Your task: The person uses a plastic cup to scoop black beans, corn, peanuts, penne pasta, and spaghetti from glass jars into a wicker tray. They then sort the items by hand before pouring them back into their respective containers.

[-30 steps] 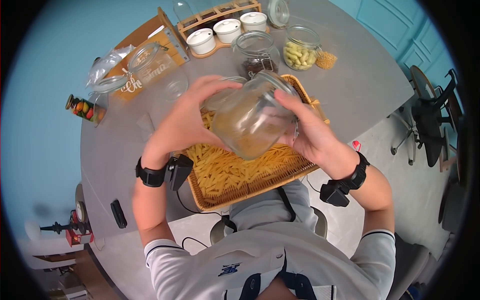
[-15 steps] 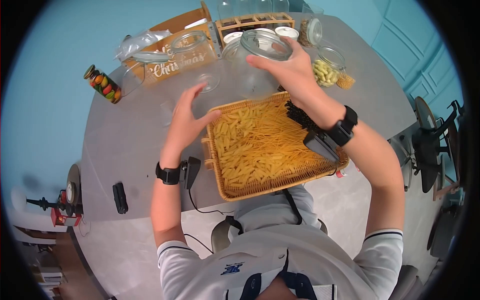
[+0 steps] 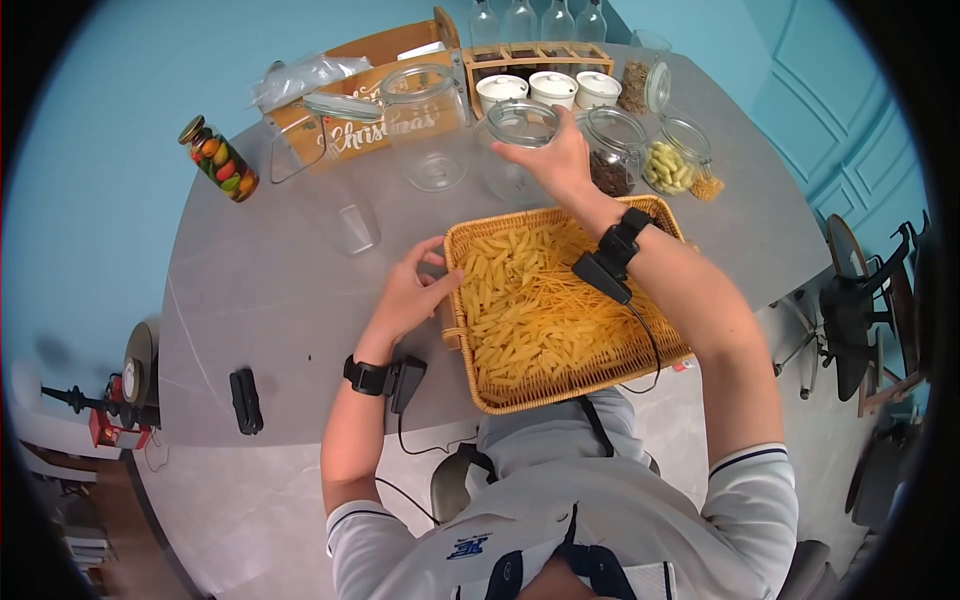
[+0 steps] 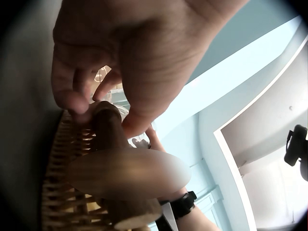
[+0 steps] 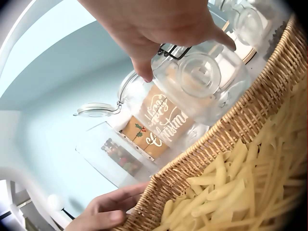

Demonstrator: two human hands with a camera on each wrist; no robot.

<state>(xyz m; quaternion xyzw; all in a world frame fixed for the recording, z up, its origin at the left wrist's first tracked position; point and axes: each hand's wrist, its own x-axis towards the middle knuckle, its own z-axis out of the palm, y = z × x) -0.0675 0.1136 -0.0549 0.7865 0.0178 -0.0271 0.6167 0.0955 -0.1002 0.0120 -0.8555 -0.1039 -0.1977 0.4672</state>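
Observation:
My right hand (image 3: 560, 165) grips the rim of a clear glass jar (image 3: 510, 178) standing on the table behind the basket. In the right wrist view thumb and fingers span the jar (image 5: 202, 86) beside its wire clasp. A wicker basket (image 3: 560, 388) in front of me holds penne (image 3: 530, 345) and thin straight noodles (image 3: 568, 295). At its left end my left hand (image 3: 405, 300) holds the rim by the handle, thumb on the rim. The left wrist view has fingers and thumb curled about the wooden handle (image 4: 110, 130). My right forearm hides the basket's far right part.
Another glass jar (image 3: 435, 155) stands left of the held one, before a wooden box (image 3: 350, 140). Rightward are a jar with dark contents (image 3: 612, 175) and one with pale yellow pieces (image 3: 668, 168). White lidded pots (image 3: 552, 90) sit behind. A black case (image 3: 245, 400) lies left.
The jar, first held tilted over the basket in both hands, was carried back by my right hand and now stands on the table. My left hand let go of it and came to the basket's left rim.

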